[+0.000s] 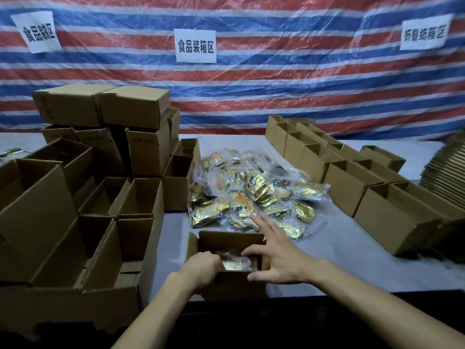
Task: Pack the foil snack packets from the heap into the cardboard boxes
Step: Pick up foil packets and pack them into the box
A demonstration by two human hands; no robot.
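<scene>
A heap of gold and black foil snack packets point(254, 192) in clear wrapping lies mid-table. Just in front of it, at the table's near edge, stands a small open cardboard box point(227, 239) with packets point(237, 261) inside. My left hand point(202, 267) is at the box's near left corner, fingers curled down into it onto a packet. My right hand point(276, 255) hovers over the box's right side with fingers spread; its thumb lies along the near rim and its fingertips reach the edge of the heap.
Open empty boxes point(105, 238) crowd the left, with closed boxes stacked point(105, 107) behind them. A row of open boxes point(352, 182) runs along the right, and flat folded cartons point(445, 172) pile at the far right. A striped tarp point(251, 76) hangs behind.
</scene>
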